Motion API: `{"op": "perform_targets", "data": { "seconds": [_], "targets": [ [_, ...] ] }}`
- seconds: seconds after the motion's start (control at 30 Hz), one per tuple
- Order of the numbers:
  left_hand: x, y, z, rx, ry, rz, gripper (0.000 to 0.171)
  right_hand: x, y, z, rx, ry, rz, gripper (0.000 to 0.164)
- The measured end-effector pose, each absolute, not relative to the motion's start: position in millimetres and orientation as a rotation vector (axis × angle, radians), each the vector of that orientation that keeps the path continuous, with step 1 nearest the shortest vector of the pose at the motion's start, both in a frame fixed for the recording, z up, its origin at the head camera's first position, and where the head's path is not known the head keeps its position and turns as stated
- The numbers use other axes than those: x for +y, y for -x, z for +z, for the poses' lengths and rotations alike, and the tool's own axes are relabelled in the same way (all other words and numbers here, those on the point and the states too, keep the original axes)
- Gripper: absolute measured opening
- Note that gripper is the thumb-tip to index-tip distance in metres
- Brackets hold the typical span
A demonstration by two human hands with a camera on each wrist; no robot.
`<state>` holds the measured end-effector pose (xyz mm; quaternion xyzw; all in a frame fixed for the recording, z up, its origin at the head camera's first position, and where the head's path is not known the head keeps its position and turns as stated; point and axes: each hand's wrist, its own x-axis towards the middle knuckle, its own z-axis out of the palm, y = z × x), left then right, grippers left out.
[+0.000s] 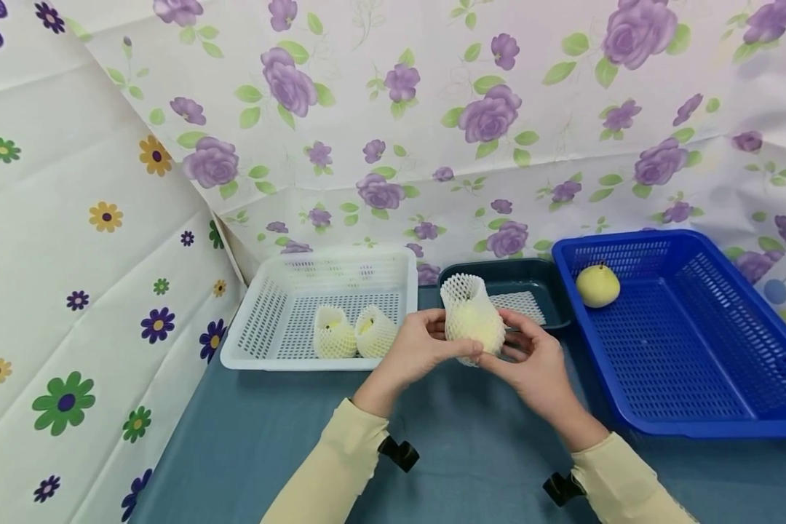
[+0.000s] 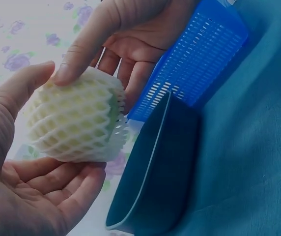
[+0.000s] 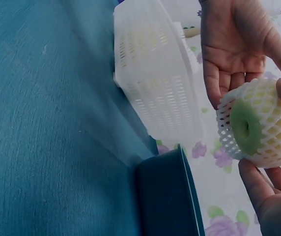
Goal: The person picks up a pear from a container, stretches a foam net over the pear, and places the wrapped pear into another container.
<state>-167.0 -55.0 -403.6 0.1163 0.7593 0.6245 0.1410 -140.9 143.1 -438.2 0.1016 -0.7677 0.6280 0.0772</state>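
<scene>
head view: left grip (image 1: 423, 340) and right grip (image 1: 536, 362), both closed around one foam-netted fruit (image 1: 474, 324)

In front of me is a table (image 1: 471, 451) with a blue-green surface. Directly on it stand a white basket (image 1: 268, 362) at my left, a blue basket (image 1: 688, 349) at my right, and between them a dark tray (image 1: 517, 271), just beside the blue one.
</scene>
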Motion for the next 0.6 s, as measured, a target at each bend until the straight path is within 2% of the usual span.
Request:
{"op": "perform_targets", "data": {
  "seconds": [0.33, 0.6],
  "targets": [
    [-61.5, 162.8, -400.8, 2.217, -0.335, 1.786, 0.049, 130.2, 138.3, -439.4, -2.369, -0.380, 1.723, 0.074],
    [-80.0, 157.0, -397.4, 2.282, -0.251, 1.805, 0.049, 117.3, 140.6, -439.7, -2.287, -0.537, 1.826, 0.072]
  ]
}}
